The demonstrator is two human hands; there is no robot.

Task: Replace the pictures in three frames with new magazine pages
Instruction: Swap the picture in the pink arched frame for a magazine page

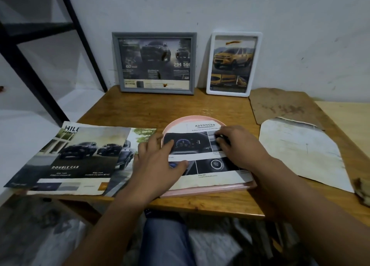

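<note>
— What are your hands doing down at the near edge of the table (200,105)?

— I'm pressing my left hand (160,161) flat, fingers spread wide, on the dashboard page (208,171) so it is lying still over the pink arched frame (200,190). My right hand (238,145) is resting on the page's upper right with something small and dark under the fingers; I can't tell whether it's a pen or a cutter, or how tightly I'm gripping it.

— Why lay the page over the frame?

— I'm guessing it's to match the arch before trimming. The spare truck pages (70,157) are waiting at my left, and the arched white sheet (300,151) at my right, partly over a brown backing board (284,105).

— And further back?

— The grey frame (154,35) and the white frame (234,34) are leaning on the wall, both already showing truck pages.
</note>
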